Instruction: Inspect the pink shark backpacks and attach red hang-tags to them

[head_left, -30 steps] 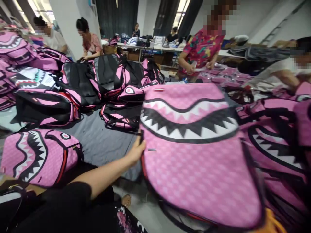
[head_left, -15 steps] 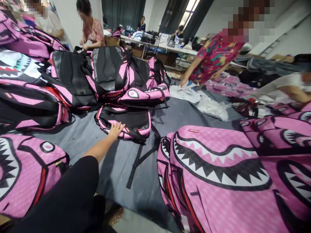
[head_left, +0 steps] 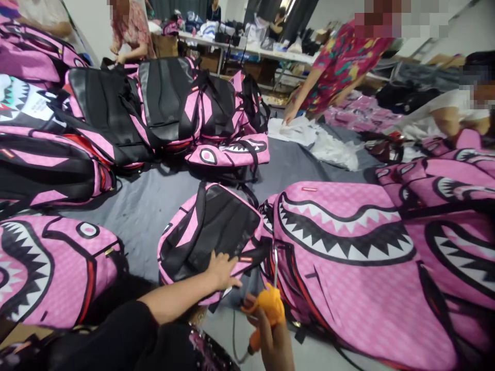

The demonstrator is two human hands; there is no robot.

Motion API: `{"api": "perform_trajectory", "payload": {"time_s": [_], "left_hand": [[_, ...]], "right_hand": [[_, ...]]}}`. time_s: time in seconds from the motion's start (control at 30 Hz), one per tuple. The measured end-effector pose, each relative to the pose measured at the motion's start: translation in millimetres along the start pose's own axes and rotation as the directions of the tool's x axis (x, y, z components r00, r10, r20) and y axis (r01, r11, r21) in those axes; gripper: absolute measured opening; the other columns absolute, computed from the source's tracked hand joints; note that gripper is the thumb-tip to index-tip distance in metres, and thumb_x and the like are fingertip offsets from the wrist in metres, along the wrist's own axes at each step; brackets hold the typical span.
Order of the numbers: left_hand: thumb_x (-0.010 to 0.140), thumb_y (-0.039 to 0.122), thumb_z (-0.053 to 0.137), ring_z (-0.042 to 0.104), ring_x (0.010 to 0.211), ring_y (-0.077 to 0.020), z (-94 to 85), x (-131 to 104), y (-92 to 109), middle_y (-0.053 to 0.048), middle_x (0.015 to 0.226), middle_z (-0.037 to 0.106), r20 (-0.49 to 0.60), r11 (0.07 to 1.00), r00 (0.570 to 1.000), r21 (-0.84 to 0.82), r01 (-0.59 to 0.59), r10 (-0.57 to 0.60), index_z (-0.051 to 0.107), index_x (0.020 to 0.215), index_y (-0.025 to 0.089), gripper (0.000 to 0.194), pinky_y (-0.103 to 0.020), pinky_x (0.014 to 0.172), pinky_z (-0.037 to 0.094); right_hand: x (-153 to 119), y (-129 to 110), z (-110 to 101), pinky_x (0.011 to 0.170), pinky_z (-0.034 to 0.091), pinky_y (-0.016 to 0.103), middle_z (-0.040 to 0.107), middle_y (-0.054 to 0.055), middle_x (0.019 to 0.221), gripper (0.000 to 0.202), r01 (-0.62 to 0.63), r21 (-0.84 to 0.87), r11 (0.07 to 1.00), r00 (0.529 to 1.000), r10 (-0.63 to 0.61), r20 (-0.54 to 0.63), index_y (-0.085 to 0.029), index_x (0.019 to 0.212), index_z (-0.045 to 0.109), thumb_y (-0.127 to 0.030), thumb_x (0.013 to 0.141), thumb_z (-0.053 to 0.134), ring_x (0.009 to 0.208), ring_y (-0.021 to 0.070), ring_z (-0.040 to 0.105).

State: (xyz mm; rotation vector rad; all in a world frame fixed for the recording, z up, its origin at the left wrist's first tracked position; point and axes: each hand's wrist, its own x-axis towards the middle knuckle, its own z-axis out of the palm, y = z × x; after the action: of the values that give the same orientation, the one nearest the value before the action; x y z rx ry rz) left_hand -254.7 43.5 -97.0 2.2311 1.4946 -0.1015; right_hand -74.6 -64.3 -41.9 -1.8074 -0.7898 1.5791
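A pink and black backpack [head_left: 228,216] lies straps-up near the front edge of the grey-covered table. My left hand [head_left: 223,270] rests on its lower part, fingers spread over the black back panel beside a strap. At the bottom centre my right hand [head_left: 273,335] is wrapped round an orange tool [head_left: 270,304], from which a thin metal rod points upward. A cord hangs below the tool. The rod stands in front of a large pink backpack with a shark-mouth print [head_left: 344,221], right of the smaller one.
Several black-backed pink bags [head_left: 170,103] line the far left side. Another shark-print bag [head_left: 65,257] is at the front left. White plastic bags [head_left: 332,147] lie on the grey cloth [head_left: 135,206]. A person in a patterned red shirt [head_left: 344,67] stands across the table; other people are around.
The small backpack has come nearer and turned, with my left hand still on it. My right hand has come into view with the orange tool.
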Motion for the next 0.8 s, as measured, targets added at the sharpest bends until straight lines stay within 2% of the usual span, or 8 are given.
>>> {"api": "perform_trajectory", "payload": {"time_s": [0.1,0.17,0.23,0.33,0.5,0.6,0.7,0.8], "left_hand": [[0.085,0.047,0.062,0.025,0.145,-0.0412,4.4,-36,-41,-0.023,0.155,0.032,-0.183,0.977,0.960,0.002,0.215,-0.211,0.029,0.153,0.016,0.082,-0.063,0.115,0.016],[0.086,0.033,0.059,0.015,0.148,-0.0427,6.1,-56,-71,-0.028,0.158,0.020,-0.234,0.904,0.874,-0.146,0.402,-0.426,0.026,0.152,0.007,0.079,-0.062,0.116,0.014],[0.087,0.019,0.053,0.013,0.149,-0.0421,6.9,-66,-89,-0.030,0.159,0.014,-0.199,0.813,0.811,-0.353,0.464,-0.550,0.028,0.151,0.003,0.071,-0.061,0.117,0.014],[0.088,0.016,0.050,0.031,0.143,-0.0416,1.7,-72,-102,-0.032,0.154,0.028,-0.147,0.710,0.791,-0.557,0.430,-0.594,0.039,0.145,0.003,0.060,-0.062,0.114,0.022],[0.099,0.052,0.033,0.071,0.091,-0.0228,-15.9,-110,-126,-0.018,0.110,0.072,-0.021,0.490,0.861,-0.829,0.269,-0.509,0.060,0.122,0.010,0.055,-0.039,0.086,0.055],[0.098,0.061,0.024,0.071,0.072,-0.0159,-16.0,-140,-142,-0.018,0.098,0.075,0.173,0.086,0.860,-0.966,0.243,-0.480,0.065,0.104,0.007,0.068,-0.024,0.065,0.055],[0.097,0.059,0.032,0.069,0.066,-0.0142,-6.9,-146,-157,-0.018,0.090,0.075,0.434,-0.403,0.805,-0.875,0.269,-0.405,0.066,0.095,0.007,0.062,-0.020,0.059,0.053],[0.098,0.055,0.031,0.070,0.062,-0.0181,6.9,-136,-173,-0.017,0.079,0.074,0.556,-0.618,0.774,-0.733,0.284,-0.304,0.065,0.099,0.007,0.058,-0.026,0.057,0.056]], "right_hand": [[-19,3,14,0.083,0.056,0.039,0.071,0.013,0.105,0.059,0.152,-0.080,0.985,0.971,-0.164,-0.172,-0.022,0.100,0.064,-0.075,0.079,0.052,0.095,0.0285,0.067],[-22,5,24,0.077,0.057,0.041,0.070,0.013,0.089,0.062,0.165,-0.128,0.978,0.970,-0.184,-0.159,-0.021,0.091,0.060,-0.080,0.079,0.046,0.079,0.0264,0.067],[-18,6,33,0.070,0.057,0.040,0.068,0.010,0.080,0.061,0.147,-0.148,0.978,0.986,-0.157,-0.063,-0.022,0.089,0.056,-0.081,0.079,0.044,0.069,0.0246,0.065],[-1,-4,41,0.061,0.055,0.038,0.065,0.008,0.074,0.057,0.175,-0.261,0.949,0.982,-0.150,0.113,-0.022,0.101,0.056,-0.075,0.083,0.043,0.062,0.0228,0.061],[44,-69,39,0.057,0.053,0.034,0.064,0.005,0.072,0.062,0.318,-0.495,0.809,0.941,-0.206,0.267,-0.018,0.125,0.050,-0.067,0.090,0.037,0.060,0.0218,0.063],[75,-114,52,0.064,0.053,0.032,0.067,0.005,0.073,0.060,0.294,-0.704,0.646,0.956,-0.211,0.205,-0.016,0.129,0.051,-0.062,0.094,0.032,0.063,0.0204,0.065],[93,-130,82,0.074,0.052,0.035,0.071,0.008,0.079,0.056,0.239,-0.843,0.483,0.969,-0.166,0.181,-0.012,0.131,0.052,-0.053,0.096,0.037,0.070,0.0215,0.068],[91,-124,112,0.085,0.051,0.033,0.073,0.009,0.092,0.046,0.399,-0.811,0.427,0.902,-0.025,0.431,-0.015,0.119,0.064,-0.048,0.089,0.055,0.086,0.0216,0.069]]}}
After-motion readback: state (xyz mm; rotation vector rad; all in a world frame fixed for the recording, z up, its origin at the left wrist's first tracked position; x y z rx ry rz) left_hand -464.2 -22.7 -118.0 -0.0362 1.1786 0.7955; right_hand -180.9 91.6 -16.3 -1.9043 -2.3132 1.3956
